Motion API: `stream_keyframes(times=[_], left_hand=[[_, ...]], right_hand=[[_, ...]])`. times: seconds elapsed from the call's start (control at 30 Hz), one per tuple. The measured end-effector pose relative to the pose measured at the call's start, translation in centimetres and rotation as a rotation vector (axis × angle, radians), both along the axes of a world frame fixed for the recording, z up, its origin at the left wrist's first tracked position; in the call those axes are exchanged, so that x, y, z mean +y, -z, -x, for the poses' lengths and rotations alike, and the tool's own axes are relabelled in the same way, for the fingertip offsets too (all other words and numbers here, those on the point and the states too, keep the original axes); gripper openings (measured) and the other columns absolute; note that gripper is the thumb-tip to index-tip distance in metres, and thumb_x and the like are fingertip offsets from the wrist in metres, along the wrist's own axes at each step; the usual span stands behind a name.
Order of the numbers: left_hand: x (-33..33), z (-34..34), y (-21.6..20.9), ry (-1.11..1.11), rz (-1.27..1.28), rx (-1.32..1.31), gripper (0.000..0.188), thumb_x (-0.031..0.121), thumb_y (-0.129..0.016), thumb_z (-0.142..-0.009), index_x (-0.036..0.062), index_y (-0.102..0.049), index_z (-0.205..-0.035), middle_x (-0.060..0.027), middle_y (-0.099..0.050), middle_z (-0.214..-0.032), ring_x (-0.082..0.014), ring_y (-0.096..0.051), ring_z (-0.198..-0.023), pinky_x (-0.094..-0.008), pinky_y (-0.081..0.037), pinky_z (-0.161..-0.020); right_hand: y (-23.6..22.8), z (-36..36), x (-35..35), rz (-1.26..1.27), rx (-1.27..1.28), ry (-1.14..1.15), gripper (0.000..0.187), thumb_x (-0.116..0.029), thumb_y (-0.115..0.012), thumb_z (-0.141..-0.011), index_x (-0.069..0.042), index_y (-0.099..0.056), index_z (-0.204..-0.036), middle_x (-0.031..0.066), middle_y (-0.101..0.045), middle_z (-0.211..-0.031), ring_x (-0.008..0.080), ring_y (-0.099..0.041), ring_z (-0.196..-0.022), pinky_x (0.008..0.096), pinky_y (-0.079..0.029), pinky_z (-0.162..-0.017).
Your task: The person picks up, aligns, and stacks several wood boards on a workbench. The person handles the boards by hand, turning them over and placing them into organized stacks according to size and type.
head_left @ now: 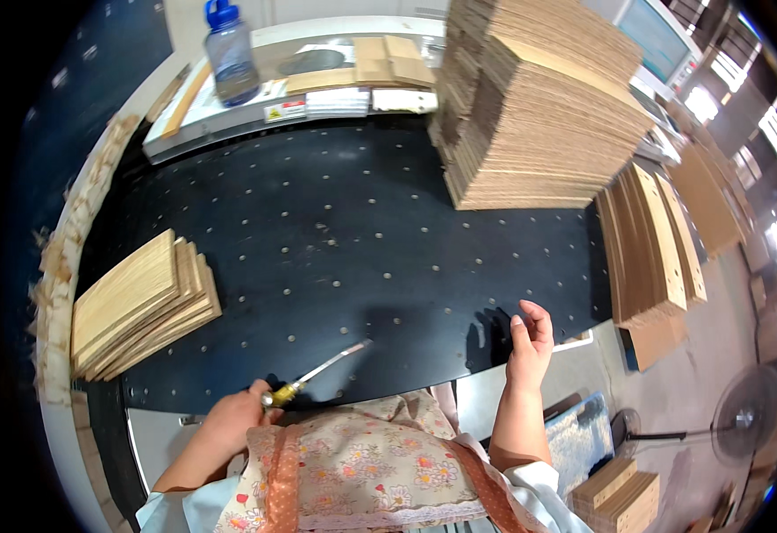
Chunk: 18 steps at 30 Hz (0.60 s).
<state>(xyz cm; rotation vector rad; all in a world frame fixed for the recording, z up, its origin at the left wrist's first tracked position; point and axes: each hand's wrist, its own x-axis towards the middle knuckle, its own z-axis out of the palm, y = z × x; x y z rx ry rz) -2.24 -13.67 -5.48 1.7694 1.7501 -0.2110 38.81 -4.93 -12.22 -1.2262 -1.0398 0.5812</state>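
Note:
My left hand (pixel 228 417) grips the brass-coloured handle of a thin metal blade tool (pixel 322 371) whose tip points up and right over the black perforated table (pixel 335 240). Held above the table's near right edge, my right hand (pixel 530 342) has its fingers loosely curled and nothing in it. A small pile of cardboard sheets (pixel 139 302) lies at the left of the table. A tall stack of cardboard sheets (pixel 539 107) stands at the far right.
More cardboard sheets (pixel 655 240) lean on edge to the right of the table. A blue-capped water bottle (pixel 230 55) stands on a bench at the back. A floor fan (pixel 744 409) and stacked boards (pixel 624 497) are at lower right.

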Motion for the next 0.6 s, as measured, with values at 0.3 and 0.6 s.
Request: stream_keyframes(times=[0.3, 0.6], left_hand=[[-5.7, 6.7, -0.7, -0.352, -0.072, 0.198, 0.032, 0.026, -0.062, -0.087, 0.0026, -0.046, -0.103, -0.0231, -0.064, -0.084, -0.0423, -0.061, -0.081, -0.0491, -0.048, -0.070], [-12.8, 14.6, 3.5, -0.452, 0.006, -0.271, 0.030, 0.027, -0.068, -0.086, 0.0022, -0.056, -0.098, -0.0168, -0.063, -0.083, -0.0312, -0.061, -0.078, -0.0375, -0.048, -0.068]], right_hand=[[-3.9, 7.6, 4.7, -0.014, -0.220, -0.433, 0.022, -0.001, -0.064, -0.077, -0.003, -0.063, -0.099, 0.0099, -0.061, -0.105, 0.0226, -0.056, -0.104, 0.0320, -0.042, -0.093], [1.0, 10.8, 8.1, -0.025, -0.466, -0.486, 0.017, -0.001, -0.066, -0.075, -0.005, -0.065, -0.092, 0.0096, -0.063, -0.098, 0.0251, -0.058, -0.096, 0.0341, -0.045, -0.088]])
